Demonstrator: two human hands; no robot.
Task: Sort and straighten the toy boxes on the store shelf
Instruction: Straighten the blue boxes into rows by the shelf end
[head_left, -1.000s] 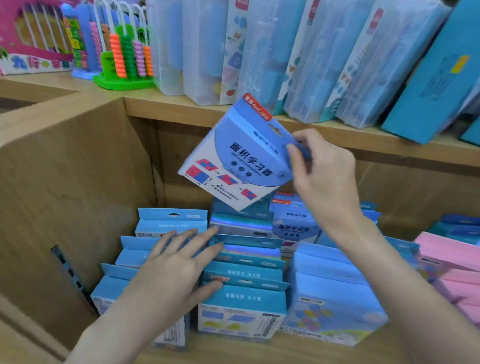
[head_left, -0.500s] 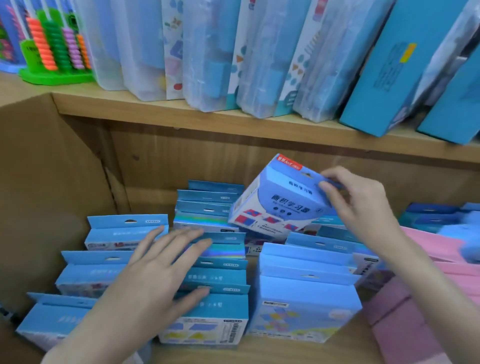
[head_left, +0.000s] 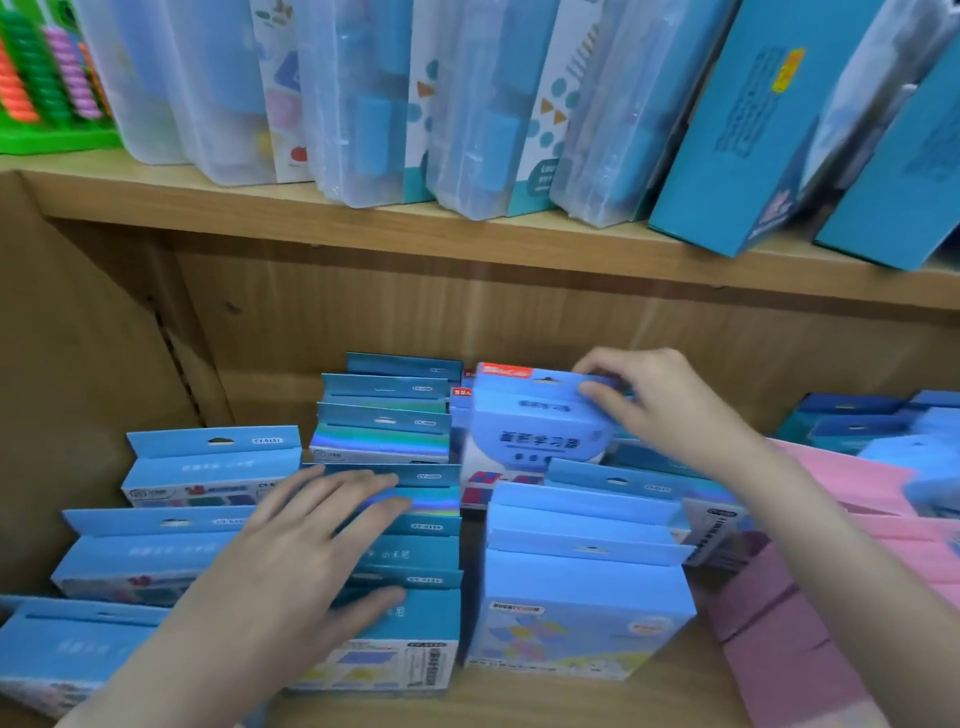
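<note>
Rows of blue toy boxes stand on the lower wooden shelf (head_left: 613, 701). My right hand (head_left: 654, 400) pinches the hang tab of a light blue box with a red label (head_left: 535, 415), which sits down among the boxes at the back of the third row. My left hand (head_left: 306, 551) lies flat with straight fingers on top of the second row of blue boxes (head_left: 410, 613). The left row of blue boxes (head_left: 208, 462) stands beside my left hand, and the front box of the third row (head_left: 582, 613) is upright.
Pink boxes (head_left: 841, 483) lie at the right of the lower shelf. The upper shelf board (head_left: 363, 223) carries leaning clear plastic cases (head_left: 363, 104), teal boxes (head_left: 753, 130) and a green abacus (head_left: 47, 93). A wooden side wall (head_left: 78, 364) closes the left.
My right hand has lowered the light blue box from the air down into the back of the third row. My left hand has stayed on the second row. The view has shifted right.
</note>
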